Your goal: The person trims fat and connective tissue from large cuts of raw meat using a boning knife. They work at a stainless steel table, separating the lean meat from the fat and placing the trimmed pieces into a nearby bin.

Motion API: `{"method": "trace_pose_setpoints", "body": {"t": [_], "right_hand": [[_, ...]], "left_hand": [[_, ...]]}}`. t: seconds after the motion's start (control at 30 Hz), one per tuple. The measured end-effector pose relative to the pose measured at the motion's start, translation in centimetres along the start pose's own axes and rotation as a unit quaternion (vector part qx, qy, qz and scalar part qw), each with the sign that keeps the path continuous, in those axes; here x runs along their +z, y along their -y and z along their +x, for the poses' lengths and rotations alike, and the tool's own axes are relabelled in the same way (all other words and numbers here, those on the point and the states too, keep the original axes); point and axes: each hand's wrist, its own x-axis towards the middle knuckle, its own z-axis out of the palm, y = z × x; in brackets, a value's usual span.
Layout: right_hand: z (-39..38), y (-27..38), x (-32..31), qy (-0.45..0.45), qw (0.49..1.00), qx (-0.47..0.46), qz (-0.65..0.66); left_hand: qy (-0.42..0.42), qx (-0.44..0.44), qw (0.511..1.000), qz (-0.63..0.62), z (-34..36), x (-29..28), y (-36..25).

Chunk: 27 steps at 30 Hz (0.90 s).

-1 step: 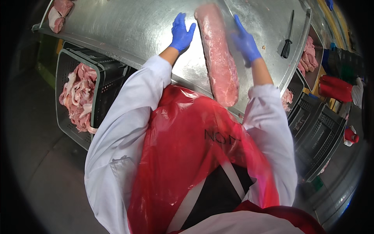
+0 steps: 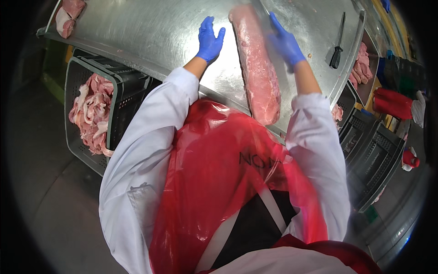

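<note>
A long pale-pink piece of boneless meat (image 2: 255, 64) lies lengthwise on the steel table (image 2: 150, 32) in front of me. Left of it, my left hand (image 2: 210, 41) in a blue glove is open, its fingers apart and holding nothing. On the meat's right, my blue-gloved right hand (image 2: 285, 45) is partly blurred and closed on what looks like a knife (image 2: 263, 10), index finger stretched along it; its blade points away from me and is hard to make out.
A sharpening steel (image 2: 337, 48) lies at the table's right. Small meat chunks (image 2: 66, 20) sit at far left. Below are a crate of trimmings (image 2: 91, 114) on the left, dark crates (image 2: 369, 146) and a container of meat (image 2: 360, 64) on the right, and red items (image 2: 390, 102) beyond.
My left hand has shifted slightly left. My right hand has moved a little up and to the left with the blurred knife. The meat looks almost unmoved.
</note>
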Motion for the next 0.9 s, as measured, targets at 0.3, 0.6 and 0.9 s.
{"method": "trace_pose_setpoints", "body": {"t": [0.3,0.6,0.9], "right_hand": [[9.5,0.9,1.3,0.132,0.968,-0.138,-0.165],[3.5,-1.1,-2.4,0.236,0.972,-0.012,-0.010],[-1.9,0.4,-5.6,0.280,0.958,0.035,-0.046]], "left_hand": [[-0.046,-0.049,0.994,-0.082,-1.3,-7.1,1.1],[-0.056,-0.093,0.974,-0.201,-1.5,-10.0,0.3],[-0.104,-0.095,0.969,-0.201,-2.7,-12.6,-1.4]]}}
